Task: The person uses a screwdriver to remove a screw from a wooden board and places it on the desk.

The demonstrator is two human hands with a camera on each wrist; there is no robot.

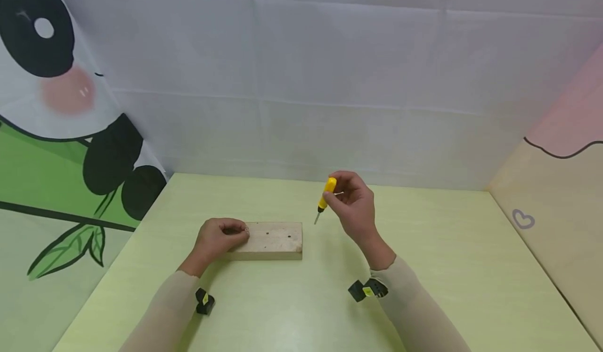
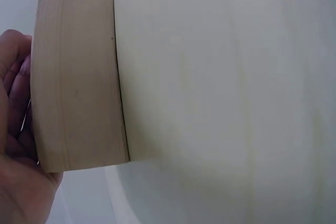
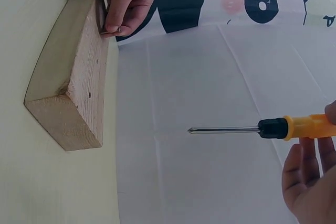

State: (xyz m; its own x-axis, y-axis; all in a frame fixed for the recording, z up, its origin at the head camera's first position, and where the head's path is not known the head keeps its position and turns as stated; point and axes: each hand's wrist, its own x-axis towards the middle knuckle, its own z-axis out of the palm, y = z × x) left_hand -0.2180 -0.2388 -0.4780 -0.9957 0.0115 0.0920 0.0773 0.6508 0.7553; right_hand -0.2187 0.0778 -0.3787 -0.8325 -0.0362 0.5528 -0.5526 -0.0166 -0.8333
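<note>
A pale wooden block (image 1: 278, 241) lies flat on the table, with several small dark holes in its top face. At its left end my left hand (image 1: 218, 238) pinches a small shiny screw (image 1: 247, 230) between thumb and forefinger, close over the top face; the fingers hide most of it. My right hand (image 1: 356, 209) holds a yellow screwdriver (image 1: 327, 190) by its handle, up in the air to the right of the block. Its bare metal shaft (image 3: 223, 130) has a cross-shaped tip and points down, apart from the block. The left wrist view shows the block's side (image 2: 79, 77).
The light yellow table (image 1: 447, 268) stretches around the block. A white cloth wall (image 1: 330, 80) stands behind it, with a panda-printed panel (image 1: 56, 106) on the left and a pink and cream panel (image 1: 556, 195) on the right.
</note>
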